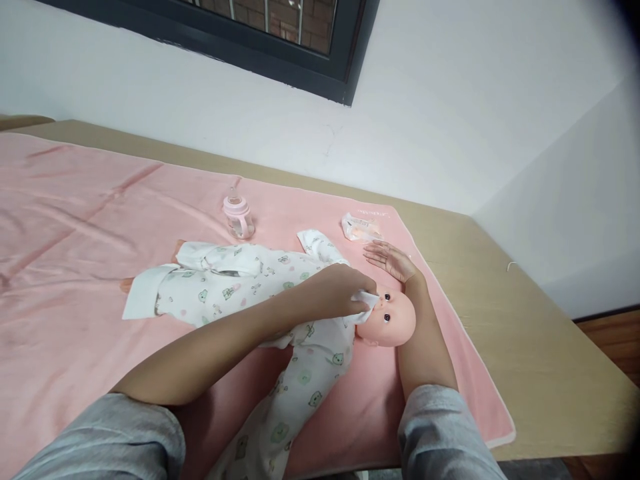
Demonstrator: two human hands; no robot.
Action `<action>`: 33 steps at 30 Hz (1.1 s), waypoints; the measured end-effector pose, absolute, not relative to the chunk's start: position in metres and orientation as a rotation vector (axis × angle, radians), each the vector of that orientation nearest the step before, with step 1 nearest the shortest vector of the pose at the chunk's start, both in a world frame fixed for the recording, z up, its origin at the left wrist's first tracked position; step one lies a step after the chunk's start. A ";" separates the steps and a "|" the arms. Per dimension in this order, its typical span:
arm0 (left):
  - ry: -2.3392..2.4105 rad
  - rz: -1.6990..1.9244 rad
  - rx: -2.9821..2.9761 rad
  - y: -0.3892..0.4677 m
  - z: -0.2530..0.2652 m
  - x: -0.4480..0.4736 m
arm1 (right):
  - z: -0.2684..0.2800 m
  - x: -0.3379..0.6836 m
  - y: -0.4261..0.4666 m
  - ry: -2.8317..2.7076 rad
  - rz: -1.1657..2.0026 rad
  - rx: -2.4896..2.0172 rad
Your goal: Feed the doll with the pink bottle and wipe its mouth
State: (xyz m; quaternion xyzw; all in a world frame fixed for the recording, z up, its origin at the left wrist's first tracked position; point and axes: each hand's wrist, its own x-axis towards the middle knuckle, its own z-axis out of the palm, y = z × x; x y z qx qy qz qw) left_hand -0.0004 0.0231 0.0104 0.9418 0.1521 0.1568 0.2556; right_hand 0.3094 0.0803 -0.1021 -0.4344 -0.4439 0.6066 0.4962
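A baby doll (395, 327) in a white printed outfit (280, 267) lies on its back, its head toward the right. My left hand (340, 293) reaches across its chest, pinching a white tissue (367, 303) against the doll's mouth area. Part of the doll's face and neck is hidden behind that hand. My right hand (391, 260) rests past the head with its fingers stretched out and nothing in them; its forearm runs close beside the top of the head. One printed sleeve of the outfit stretches toward the near edge.
A pink blanket (75, 267) covers much of the wooden table (500, 300). Beyond the doll stands a pink-topped baby bottle (239, 217). Near my right fingertips lies a small plastic packet (361, 228). A white wall (425, 100) and a dark-framed window (345, 73) rise behind.
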 end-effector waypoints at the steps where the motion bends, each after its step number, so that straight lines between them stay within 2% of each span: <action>1: 0.423 0.422 2.566 0.023 0.011 0.000 | -0.101 0.309 0.080 -1.080 1.466 -1.058; 33: 0.540 0.469 2.618 0.031 0.010 -0.003 | -0.100 0.306 0.077 -1.104 1.436 -1.048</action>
